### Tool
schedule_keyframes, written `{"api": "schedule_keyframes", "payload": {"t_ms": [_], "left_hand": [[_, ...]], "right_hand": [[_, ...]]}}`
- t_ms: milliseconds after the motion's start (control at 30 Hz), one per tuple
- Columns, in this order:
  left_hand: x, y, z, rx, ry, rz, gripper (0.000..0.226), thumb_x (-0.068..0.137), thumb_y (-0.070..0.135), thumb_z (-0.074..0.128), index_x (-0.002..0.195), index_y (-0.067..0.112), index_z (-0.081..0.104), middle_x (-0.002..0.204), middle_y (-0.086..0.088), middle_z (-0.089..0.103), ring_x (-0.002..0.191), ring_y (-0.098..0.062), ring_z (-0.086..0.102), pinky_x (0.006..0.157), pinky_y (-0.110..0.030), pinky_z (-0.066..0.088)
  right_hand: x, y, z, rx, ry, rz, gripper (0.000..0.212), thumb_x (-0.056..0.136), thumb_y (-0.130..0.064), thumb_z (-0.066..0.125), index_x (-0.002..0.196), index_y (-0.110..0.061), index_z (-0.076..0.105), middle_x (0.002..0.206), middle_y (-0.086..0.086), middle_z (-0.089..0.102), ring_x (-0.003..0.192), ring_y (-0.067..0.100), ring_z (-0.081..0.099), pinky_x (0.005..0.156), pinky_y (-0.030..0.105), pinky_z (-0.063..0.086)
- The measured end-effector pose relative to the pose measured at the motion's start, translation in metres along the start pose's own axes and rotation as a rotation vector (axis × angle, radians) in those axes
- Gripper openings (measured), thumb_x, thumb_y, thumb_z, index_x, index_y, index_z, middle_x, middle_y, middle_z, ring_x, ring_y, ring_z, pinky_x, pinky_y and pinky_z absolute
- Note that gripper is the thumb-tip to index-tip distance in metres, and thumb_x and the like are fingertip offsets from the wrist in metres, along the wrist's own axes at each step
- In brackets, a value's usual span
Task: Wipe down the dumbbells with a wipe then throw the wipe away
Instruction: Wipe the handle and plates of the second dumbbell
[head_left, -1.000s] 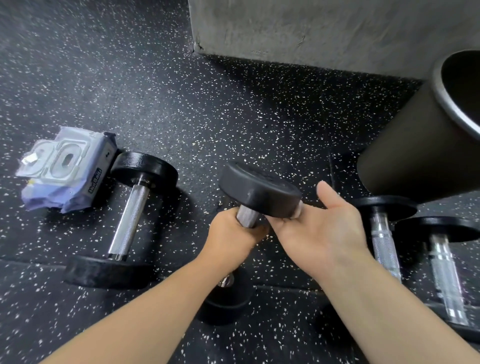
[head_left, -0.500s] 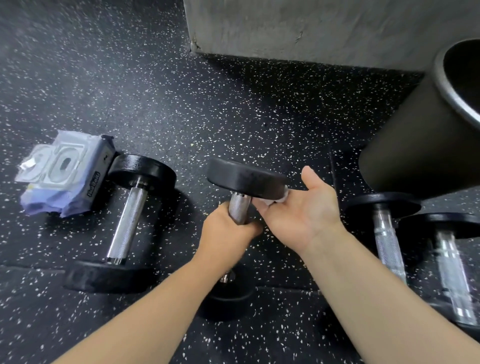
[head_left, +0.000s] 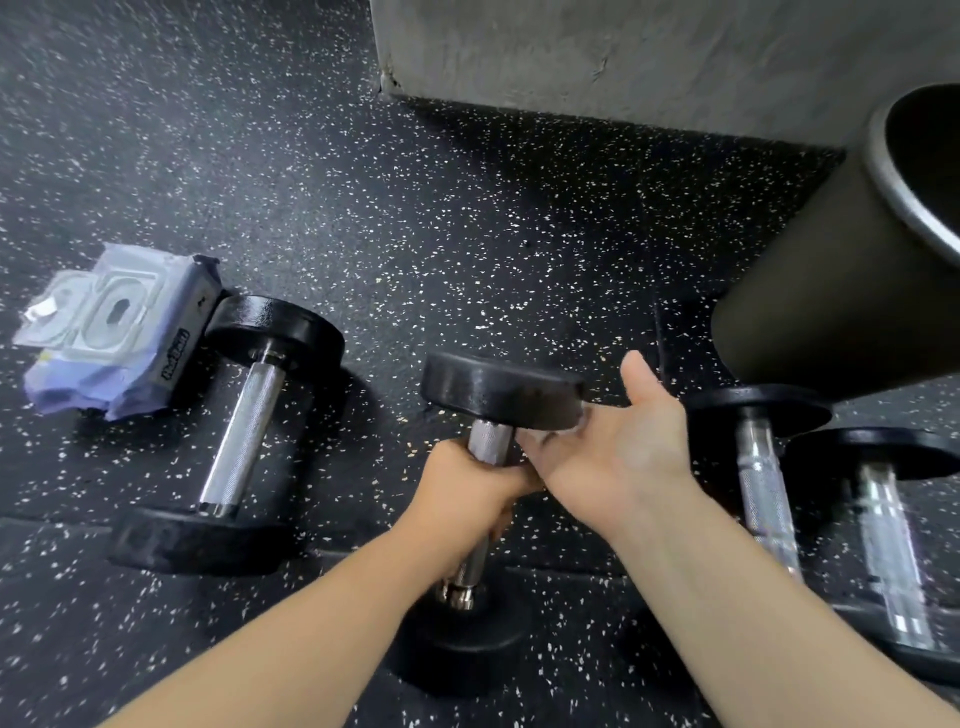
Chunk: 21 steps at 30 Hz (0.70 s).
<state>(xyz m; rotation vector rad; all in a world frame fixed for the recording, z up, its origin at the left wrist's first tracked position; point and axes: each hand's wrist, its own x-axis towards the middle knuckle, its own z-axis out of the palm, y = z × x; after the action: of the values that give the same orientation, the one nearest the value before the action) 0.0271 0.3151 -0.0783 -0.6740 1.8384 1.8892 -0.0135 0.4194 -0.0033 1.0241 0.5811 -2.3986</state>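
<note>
Over the floor (head_left: 415, 234), my left grip (head_left: 467, 488) wraps the dumbbell (head_left: 498, 387) by its handle, the sure hold for something probably heavy; right grip (head_left: 628, 452) cups its head, finger curl unclear.

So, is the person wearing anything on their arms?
No. The left arm and right arm are both bare right to the picture's edge. There are no sleeves, gloves, watch or bracelets, and no rings are in view.
</note>
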Motion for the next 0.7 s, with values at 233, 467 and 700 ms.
{"api": "schedule_keyframes", "payload": {"t_ms": [233,467,700], "left_hand": [[0.003,-0.003,-0.001,0.075,0.003,0.014,0.035,0.074,0.003,0.068,0.051,0.011,0.045,0.038,-0.004,0.04,0.035,-0.017,0.033,0.044,-0.026,0.031],[0.002,-0.004,-0.005,0.026,-0.053,0.005,0.035,0.068,-0.001,0.069,0.051,0.012,0.041,0.04,-0.003,0.035,0.036,-0.015,0.03,0.045,-0.025,0.031],[-0.026,-0.001,0.01,0.435,0.27,0.074,0.028,0.068,0.028,0.068,0.085,0.028,0.046,0.072,0.011,0.061,0.065,-0.011,0.058,0.06,-0.03,0.041]], "right_hand": [[-0.018,-0.001,-0.005,0.005,-0.05,-0.035,0.073,0.095,-0.049,0.045,0.122,0.018,0.047,0.119,0.031,0.062,0.114,0.042,0.06,0.105,0.045,0.043],[-0.008,-0.001,-0.005,-0.092,-0.031,-0.003,0.078,0.095,-0.057,0.04,0.119,0.016,0.053,0.116,0.03,0.064,0.113,0.041,0.061,0.104,0.044,0.045],[0.001,-0.004,-0.008,-0.109,0.013,-0.022,0.074,0.094,-0.056,0.042,0.113,0.014,0.056,0.112,0.03,0.066,0.109,0.04,0.064,0.096,0.045,0.05]]}}
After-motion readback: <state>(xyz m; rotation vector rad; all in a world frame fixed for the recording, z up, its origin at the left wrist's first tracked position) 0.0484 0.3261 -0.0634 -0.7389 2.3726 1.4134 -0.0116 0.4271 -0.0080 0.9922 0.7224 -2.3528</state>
